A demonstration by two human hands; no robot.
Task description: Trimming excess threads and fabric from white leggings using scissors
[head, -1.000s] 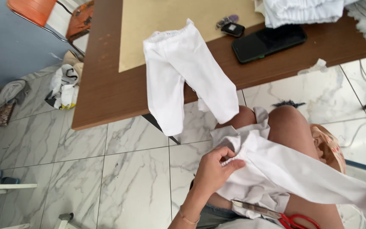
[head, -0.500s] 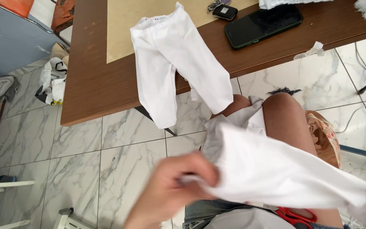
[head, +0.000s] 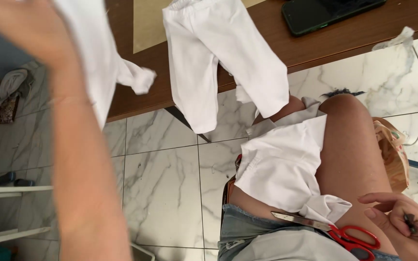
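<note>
Your raised left hand (head: 22, 29) grips a white cotton garment (head: 100, 63) hanging toward six o'clock; your right hand (head: 402, 224), at four o'clock, loosely pinches something small and dark.

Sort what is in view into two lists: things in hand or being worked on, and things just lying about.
In hand or being worked on:
left hand lifting a white cloth garment
right hand near the red-handled scissors
folded white fabric piece on the lap

Lying about:
small white trousers hanging off the brown wooden table
black phone
shoes on the floor
</note>
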